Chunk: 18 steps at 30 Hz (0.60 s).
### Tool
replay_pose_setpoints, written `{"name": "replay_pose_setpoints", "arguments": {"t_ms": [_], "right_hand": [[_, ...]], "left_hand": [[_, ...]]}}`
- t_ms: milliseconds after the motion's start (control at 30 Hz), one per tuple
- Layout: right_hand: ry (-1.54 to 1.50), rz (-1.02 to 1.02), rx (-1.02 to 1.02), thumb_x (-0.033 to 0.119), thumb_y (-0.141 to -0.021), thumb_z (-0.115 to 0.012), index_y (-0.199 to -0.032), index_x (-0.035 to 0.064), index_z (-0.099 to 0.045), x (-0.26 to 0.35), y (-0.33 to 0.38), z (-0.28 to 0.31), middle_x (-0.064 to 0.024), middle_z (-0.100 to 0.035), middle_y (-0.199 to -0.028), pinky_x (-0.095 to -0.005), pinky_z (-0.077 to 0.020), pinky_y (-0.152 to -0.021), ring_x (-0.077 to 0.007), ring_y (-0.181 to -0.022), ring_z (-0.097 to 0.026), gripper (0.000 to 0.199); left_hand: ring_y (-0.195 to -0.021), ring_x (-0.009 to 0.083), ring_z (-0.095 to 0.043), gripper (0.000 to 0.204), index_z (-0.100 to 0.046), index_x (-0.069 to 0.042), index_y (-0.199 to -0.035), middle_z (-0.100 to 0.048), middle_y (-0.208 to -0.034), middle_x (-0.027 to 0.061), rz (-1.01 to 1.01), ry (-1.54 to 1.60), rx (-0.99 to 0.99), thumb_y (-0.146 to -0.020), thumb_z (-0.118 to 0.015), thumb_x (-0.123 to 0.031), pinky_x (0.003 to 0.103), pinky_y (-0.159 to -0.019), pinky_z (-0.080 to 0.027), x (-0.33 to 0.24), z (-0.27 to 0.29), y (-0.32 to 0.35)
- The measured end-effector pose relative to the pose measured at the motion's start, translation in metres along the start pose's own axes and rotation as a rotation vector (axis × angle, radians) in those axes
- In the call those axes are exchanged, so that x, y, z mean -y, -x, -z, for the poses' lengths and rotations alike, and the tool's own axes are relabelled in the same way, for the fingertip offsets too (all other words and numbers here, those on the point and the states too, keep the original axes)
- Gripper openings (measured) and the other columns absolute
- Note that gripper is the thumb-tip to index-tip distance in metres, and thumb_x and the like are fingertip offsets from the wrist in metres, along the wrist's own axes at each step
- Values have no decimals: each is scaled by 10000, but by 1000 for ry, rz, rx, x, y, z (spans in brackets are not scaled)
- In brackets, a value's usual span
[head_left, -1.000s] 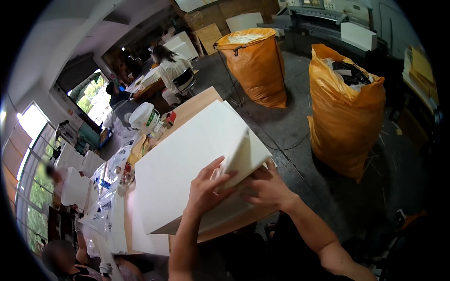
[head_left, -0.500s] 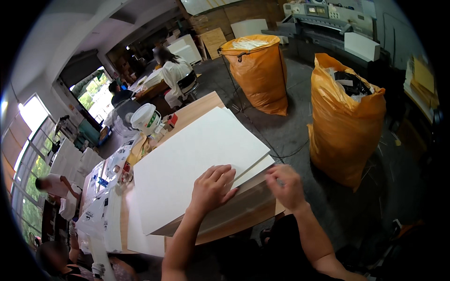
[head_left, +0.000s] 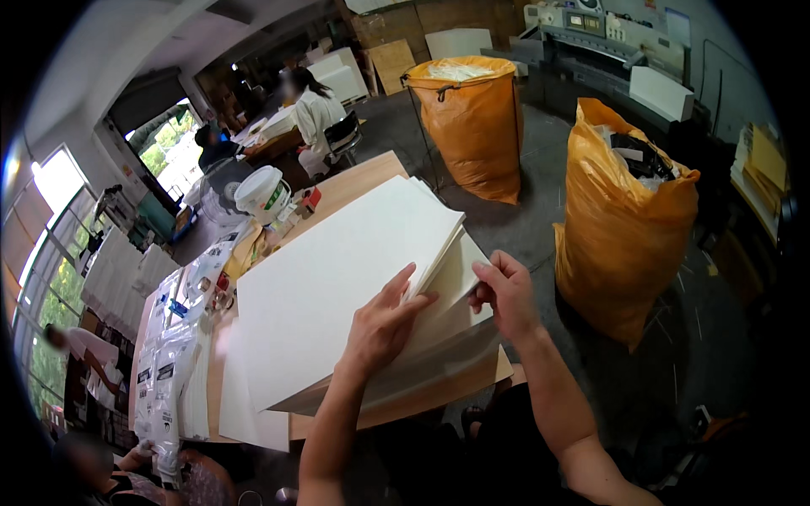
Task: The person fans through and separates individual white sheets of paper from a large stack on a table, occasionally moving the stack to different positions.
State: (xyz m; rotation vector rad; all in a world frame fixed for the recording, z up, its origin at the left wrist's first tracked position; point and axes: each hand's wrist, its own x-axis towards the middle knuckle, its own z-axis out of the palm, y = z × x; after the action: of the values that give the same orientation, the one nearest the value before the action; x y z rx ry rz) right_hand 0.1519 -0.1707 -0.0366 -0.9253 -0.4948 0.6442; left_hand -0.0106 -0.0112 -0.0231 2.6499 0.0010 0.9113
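1. Grey floor [head_left: 544, 173] spreads out to the right of the fingers, and a light wooden table [head_left: 359, 175] lies beneath and beyond them.
2. Directly under both sets of fingers sits a thick stack of white sheets [head_left: 329, 278], reaching away to the left of the left fingers.
3. On the left hand [head_left: 384, 327], the index finger lies above the raised edge of several upper sheets [head_left: 437, 253] and the thumb just below it, so their lifted corner is held between the two.
4. On the right hand [head_left: 509, 295], the thumb and fingers come narrowly together at the edge of the sheets beneath; whether one is pinched between them, I cannot tell.
5. Far beyond the left fingers, to their left, stand a white bucket [head_left: 258, 191] and a small red box [head_left: 311, 199].
6. Clear plastic packs [head_left: 160, 392] lie well to the left of the left fingers.
7. Well to the right of the right fingers stands a filled orange bag [head_left: 624, 228]; another orange sack [head_left: 472, 139] stands beyond the fingertips, with a grey machine [head_left: 603, 35] farther back.
8. Far ahead of the left fingers, a person in white [head_left: 316, 125] sits on a chair.
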Motion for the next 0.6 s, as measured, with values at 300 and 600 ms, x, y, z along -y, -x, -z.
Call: {"name": "replay_pose_setpoints", "arguments": {"t_ms": [300,600], "right_hand": [[126,-54,48,257,-995,-643,-782,74,-591,6,-7,-5,16,-557,-604,-235,-400,-457,-86,-524,-579,285],[226,-37,114,263,-998,-643,-758,82,-582,9,-12,4,4,-578,-604,-219,-397,-453,-71,-518,-577,307]], "left_hand": [[-1151,371,-665,424,-747,-201,-1173,-562,-1413,157,8,78,80,-783,-855,-327,457,-963,-571,2,10,0],[-1178,326,-652,571,-752,-185,-1163,-591,-1363,114,62,112,92,-625,-941,-173,443,-989,-569,1,7,-2]]}}
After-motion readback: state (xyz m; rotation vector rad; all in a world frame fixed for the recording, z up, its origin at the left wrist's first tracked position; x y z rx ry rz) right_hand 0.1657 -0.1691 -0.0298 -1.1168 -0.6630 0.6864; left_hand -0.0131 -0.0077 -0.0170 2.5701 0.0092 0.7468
